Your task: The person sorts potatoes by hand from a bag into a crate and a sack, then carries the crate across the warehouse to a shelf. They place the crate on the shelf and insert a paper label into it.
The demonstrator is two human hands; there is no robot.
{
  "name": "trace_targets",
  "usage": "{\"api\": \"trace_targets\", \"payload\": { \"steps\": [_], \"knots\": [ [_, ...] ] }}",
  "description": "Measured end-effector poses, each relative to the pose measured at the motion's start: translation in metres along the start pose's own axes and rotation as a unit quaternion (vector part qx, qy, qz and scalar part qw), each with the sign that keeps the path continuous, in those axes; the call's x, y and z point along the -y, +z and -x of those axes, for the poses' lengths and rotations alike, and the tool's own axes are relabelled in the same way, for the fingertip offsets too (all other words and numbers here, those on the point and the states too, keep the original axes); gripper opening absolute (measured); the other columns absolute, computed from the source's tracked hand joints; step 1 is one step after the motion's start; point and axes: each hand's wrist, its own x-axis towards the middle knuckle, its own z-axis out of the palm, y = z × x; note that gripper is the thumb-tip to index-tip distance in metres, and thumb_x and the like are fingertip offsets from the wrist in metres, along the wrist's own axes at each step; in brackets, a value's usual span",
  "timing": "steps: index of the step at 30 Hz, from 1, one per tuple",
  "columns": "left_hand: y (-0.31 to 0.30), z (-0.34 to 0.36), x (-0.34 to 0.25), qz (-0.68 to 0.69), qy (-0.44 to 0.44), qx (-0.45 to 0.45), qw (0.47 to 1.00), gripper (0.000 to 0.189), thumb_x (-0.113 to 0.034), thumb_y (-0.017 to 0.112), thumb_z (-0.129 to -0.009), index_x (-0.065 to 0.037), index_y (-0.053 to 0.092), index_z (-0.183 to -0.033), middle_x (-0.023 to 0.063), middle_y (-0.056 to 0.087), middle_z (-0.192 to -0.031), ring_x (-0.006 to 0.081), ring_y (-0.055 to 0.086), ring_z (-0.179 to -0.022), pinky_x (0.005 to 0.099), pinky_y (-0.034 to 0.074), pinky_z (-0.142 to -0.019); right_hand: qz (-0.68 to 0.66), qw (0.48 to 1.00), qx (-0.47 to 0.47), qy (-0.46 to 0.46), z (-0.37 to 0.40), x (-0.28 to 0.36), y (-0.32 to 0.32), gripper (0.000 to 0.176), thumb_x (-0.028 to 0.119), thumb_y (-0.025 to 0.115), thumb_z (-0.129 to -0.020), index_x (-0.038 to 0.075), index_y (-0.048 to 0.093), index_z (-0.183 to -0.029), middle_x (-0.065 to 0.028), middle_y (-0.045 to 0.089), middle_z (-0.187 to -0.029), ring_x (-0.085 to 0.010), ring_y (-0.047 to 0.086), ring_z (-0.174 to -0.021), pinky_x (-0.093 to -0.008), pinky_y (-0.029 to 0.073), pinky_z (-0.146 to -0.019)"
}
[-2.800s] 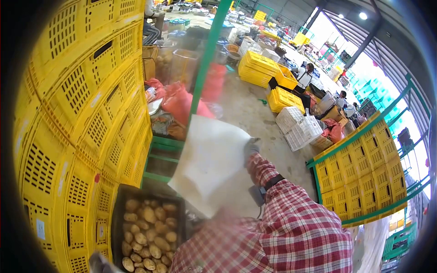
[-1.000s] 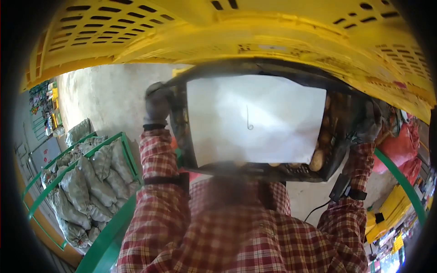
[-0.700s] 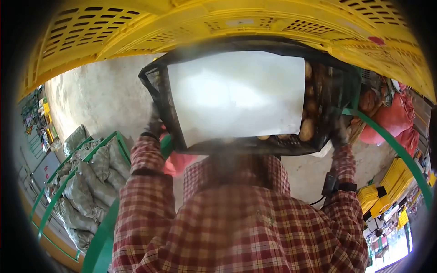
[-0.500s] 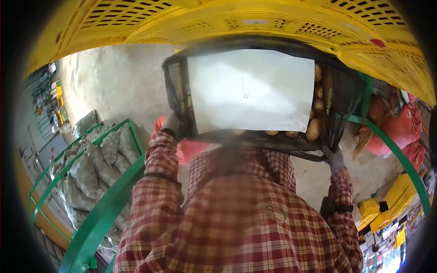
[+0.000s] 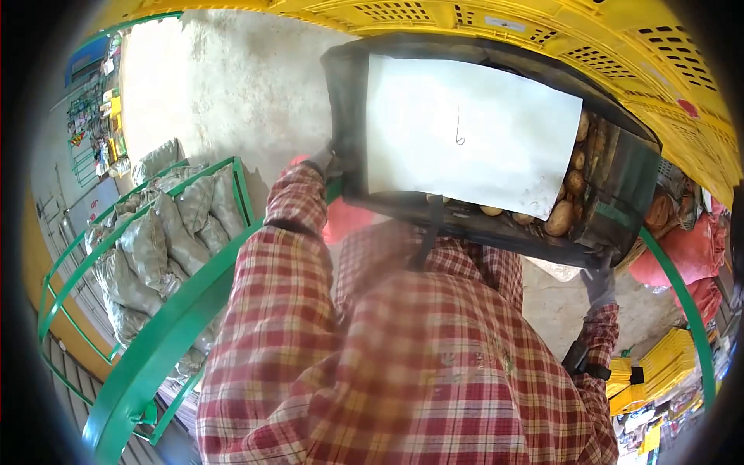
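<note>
A crate lined with black plastic is held out in front of my body, slightly slanted. Brown potatoes show along its right and near sides. Most of them are covered by a white sheet of paper with a handwritten mark like a 6. My left hand, in a grey glove, is closed on the left end of the crate, its fingers partly hidden. At the near right corner, my gloved right hand grips the black edge; some of its fingers are out of sight behind it.
Yellow perforated crates stand along the far side, close to the held crate. A green metal frame curves at my left, near a green cart of filled grey sacks. Pink sacks lie on the right, with yellow crates below.
The crate has shifted right in view and slanted, its right end now lower. Both hands have stayed on it. The surroundings have also shifted in view.
</note>
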Motion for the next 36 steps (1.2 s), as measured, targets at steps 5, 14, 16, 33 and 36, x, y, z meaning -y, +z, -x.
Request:
{"api": "trace_targets", "payload": {
  "steps": [5, 14, 16, 33, 36],
  "knots": [
    [0.005, 0.004, 0.007, -0.095, -0.138, -0.1, 0.981, 0.034, 0.004, 0.064, -0.086, -0.001, 0.06, -0.119, 0.0035, 0.064, -0.11, 0.0115, 0.059, -0.101, 0.0283, 0.049, -0.086, 0.026, 0.989, 0.13, 0.065, 0.011, -0.018, 0.023, 0.023, 0.029, 0.056, -0.096, 0.013, 0.057, -0.114, -0.0052, 0.063, -0.097, -0.021, 0.063, -0.08, -0.0343, 0.048, -0.063],
    [0.018, 0.079, -0.074, -0.572, 0.278, -0.055, 0.77, 0.025, -0.005, 0.065, -0.085, -0.004, 0.062, -0.11, 0.003, 0.063, -0.096, 0.0152, 0.06, -0.091, 0.0301, 0.047, -0.073, 0.046, 0.995, 0.037, 0.079, -0.006, 0.001, 0.018, 0.017, 0.022, 0.064, -0.09, 0.007, 0.061, -0.099, -0.0028, 0.056, -0.068, -0.0168, 0.055, -0.055, -0.0287, 0.04, -0.047],
    [0.025, 0.067, -0.069, -0.454, 0.159, -0.08, 0.873, 0.028, -0.005, 0.063, -0.087, -0.005, 0.06, -0.114, 0.0044, 0.062, -0.1, 0.0161, 0.059, -0.094, 0.0308, 0.047, -0.077, 0.013, 0.998, 0.024, 0.05, -0.005, -0.002, 0.026, 0.021, 0.021, 0.064, -0.089, 0.006, 0.06, -0.103, -0.0024, 0.056, -0.068, -0.0181, 0.056, -0.056, -0.03, 0.042, -0.048],
    [-0.004, 0.122, -0.134, 0.16, 0.317, -0.442, 0.823, 0.026, -0.015, 0.055, -0.095, -0.002, 0.054, -0.118, 0.0046, 0.06, -0.098, 0.013, 0.056, -0.085, 0.0287, 0.048, -0.076, 0.14, 0.921, -0.157, -0.327, -0.048, 0.043, -0.018, 0.041, 0.006, 0.059, -0.091, 0.011, 0.05, -0.13, -0.0008, 0.057, -0.088, -0.011, 0.055, -0.071, -0.0247, 0.046, -0.056],
    [-0.03, 0.094, -0.144, 0.379, 0.317, -0.398, 0.773, 0.035, -0.005, 0.046, -0.097, -0.002, 0.045, -0.133, 0.0113, 0.057, -0.117, 0.016, 0.058, -0.1, 0.0291, 0.049, -0.092, 0.101, 0.898, -0.136, -0.406, -0.008, 0.159, 0.109, 0.043, 0.005, 0.058, -0.093, 0.005, 0.048, -0.134, -0.0055, 0.059, -0.104, -0.0137, 0.057, -0.092, -0.0261, 0.049, -0.076]
  ]
}}
